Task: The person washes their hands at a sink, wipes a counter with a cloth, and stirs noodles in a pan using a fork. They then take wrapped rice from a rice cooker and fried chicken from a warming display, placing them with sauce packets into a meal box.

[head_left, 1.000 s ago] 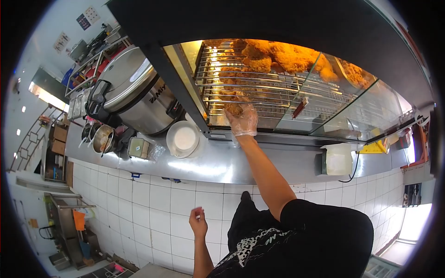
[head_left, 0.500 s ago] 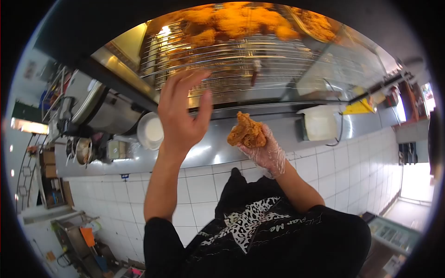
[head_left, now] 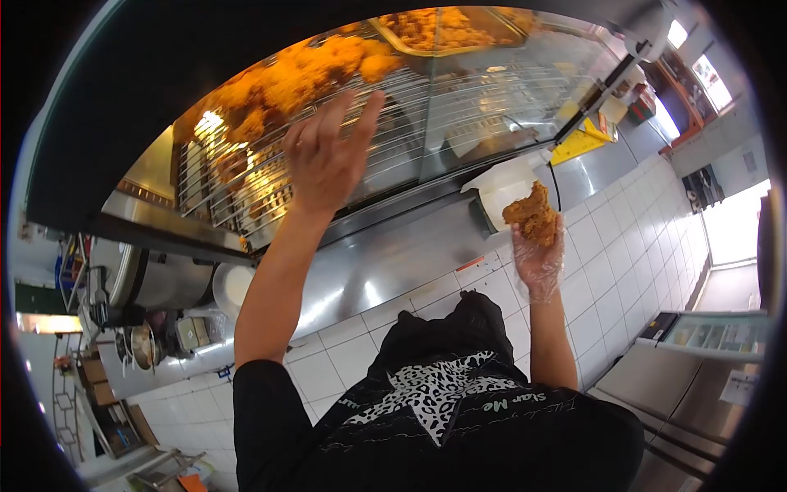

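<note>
In a clear plastic glove, my right hand (head_left: 539,261) holds a piece of fried chicken (head_left: 533,215) on the right, close to a white open box (head_left: 502,190) on the steel counter (head_left: 385,254). My bare left hand (head_left: 332,156) is raised before the glass display case (head_left: 459,107), fingers apart and nothing in them. Behind it, wire racks (head_left: 393,148) bear more fried chicken (head_left: 303,74), lit orange. A tray of small fried pieces (head_left: 443,31) lies further back in the case.
A large steel cooker (head_left: 168,275) and a white bowl (head_left: 234,287) stand at the left of the counter. A yellow object (head_left: 580,143) lies beyond the box. Tiled floor (head_left: 336,353) shows below; a steel unit (head_left: 672,377) stands lower right.
My right hand came out of the case with a piece of chicken and moved right to the box. My left hand rose from low down to the case front. The view turned right.
</note>
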The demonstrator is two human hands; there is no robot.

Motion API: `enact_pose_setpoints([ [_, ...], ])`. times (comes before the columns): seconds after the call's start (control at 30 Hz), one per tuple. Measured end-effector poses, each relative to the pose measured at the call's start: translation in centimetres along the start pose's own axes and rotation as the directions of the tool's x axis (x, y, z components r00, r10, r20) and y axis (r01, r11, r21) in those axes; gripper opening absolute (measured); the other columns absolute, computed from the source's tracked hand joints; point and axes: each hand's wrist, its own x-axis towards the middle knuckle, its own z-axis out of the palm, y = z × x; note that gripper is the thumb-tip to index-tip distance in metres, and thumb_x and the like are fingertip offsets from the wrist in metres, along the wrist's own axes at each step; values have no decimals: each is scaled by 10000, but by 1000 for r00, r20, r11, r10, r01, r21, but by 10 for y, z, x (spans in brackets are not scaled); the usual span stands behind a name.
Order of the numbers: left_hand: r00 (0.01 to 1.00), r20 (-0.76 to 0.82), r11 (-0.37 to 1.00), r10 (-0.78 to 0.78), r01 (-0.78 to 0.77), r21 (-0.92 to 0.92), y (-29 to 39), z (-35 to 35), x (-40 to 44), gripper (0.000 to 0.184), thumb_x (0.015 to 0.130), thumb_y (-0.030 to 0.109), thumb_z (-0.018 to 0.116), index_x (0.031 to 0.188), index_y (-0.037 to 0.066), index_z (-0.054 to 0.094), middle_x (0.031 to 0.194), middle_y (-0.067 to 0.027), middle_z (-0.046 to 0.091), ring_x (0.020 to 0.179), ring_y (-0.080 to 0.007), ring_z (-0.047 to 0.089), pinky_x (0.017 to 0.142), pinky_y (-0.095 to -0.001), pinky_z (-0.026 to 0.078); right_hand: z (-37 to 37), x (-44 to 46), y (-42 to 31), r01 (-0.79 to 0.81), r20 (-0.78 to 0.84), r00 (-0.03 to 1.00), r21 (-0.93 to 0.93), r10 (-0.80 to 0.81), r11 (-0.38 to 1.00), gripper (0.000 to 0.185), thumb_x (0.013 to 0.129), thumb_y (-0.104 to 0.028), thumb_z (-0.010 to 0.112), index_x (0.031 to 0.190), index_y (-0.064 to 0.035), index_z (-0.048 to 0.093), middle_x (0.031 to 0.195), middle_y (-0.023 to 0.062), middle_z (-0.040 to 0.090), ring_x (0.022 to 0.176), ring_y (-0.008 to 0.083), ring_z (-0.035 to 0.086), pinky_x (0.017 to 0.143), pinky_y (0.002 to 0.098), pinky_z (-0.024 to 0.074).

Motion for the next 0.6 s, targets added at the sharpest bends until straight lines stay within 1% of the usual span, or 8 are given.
enact_pose_setpoints([
  [0.03,999,26,997,-44,42,62,3,-1,-4,532,945,141,539,1436,346,512,1377,50,509,1191,-116,462,1020,-348,314,-6,4,-11,-21,36,999,10,20,1000,483,991,-431,558,1309,-67,544,1255,120,609,1052,246,640,870,333,590],
  [0.1,969,224,988,-100,71,137,3,-13,-6,621,919,118,504,1493,345,437,1538,-24,404,1445,-162,299,1150,-368,189,-1,5,-21,41,-29,999,39,-39,998,512,969,-437,597,1312,-64,524,1253,122,593,1077,260,627,860,335,596],
  [0.17,953,291,975,-82,17,220,-3,-18,-13,627,915,140,488,1511,317,413,1552,-43,382,1465,-182,274,1157,-405,163,-12,10,-40,61,-21,998,54,-60,997,546,953,-455,620,1311,-57,515,1240,133,597,1089,275,628,853,341,601],
  [0.23,975,215,945,-61,-13,327,-17,-19,-27,616,918,226,493,1523,290,397,1565,-70,352,1462,-176,278,1146,-432,159,-23,16,-54,36,5,999,80,-37,996,559,951,-465,620,1315,-55,514,1234,140,602,1090,279,629,853,345,602],
  [0.3,974,201,967,-106,54,247,-40,-28,-47,566,957,316,446,1519,268,407,1553,-106,340,1427,-218,320,1110,-438,221,-31,24,-68,-23,54,998,127,17,992,588,942,-487,623,1317,-47,513,1229,149,604,1071,283,637,864,347,600],
  [0.37,978,190,906,-90,1,423,-49,-56,-48,523,993,370,433,1499,236,442,1519,-151,352,1369,-284,367,1063,-461,297,-35,28,-86,-31,31,999,172,26,985,598,943,-497,615,1317,-42,513,1212,151,609,1042,282,646,874,345,598],
  [0.47,954,172,873,-245,140,466,-28,-75,-50,598,1029,387,441,1529,76,337,1532,-229,280,1364,-391,347,1074,-491,327,-59,37,-115,-61,60,997,187,51,981,615,949,-531,585,1320,-44,518,1199,152,613,964,275,661,821,338,601],
  [0.6,877,194,885,-439,386,259,53,-56,-23,687,1045,424,399,1565,33,176,1592,-269,128,1462,-424,200,1165,-525,220,-82,55,-151,-159,37,987,211,154,965,619,952,-566,556,1311,-63,534,1189,150,615,919,273,663,755,345,593],
])
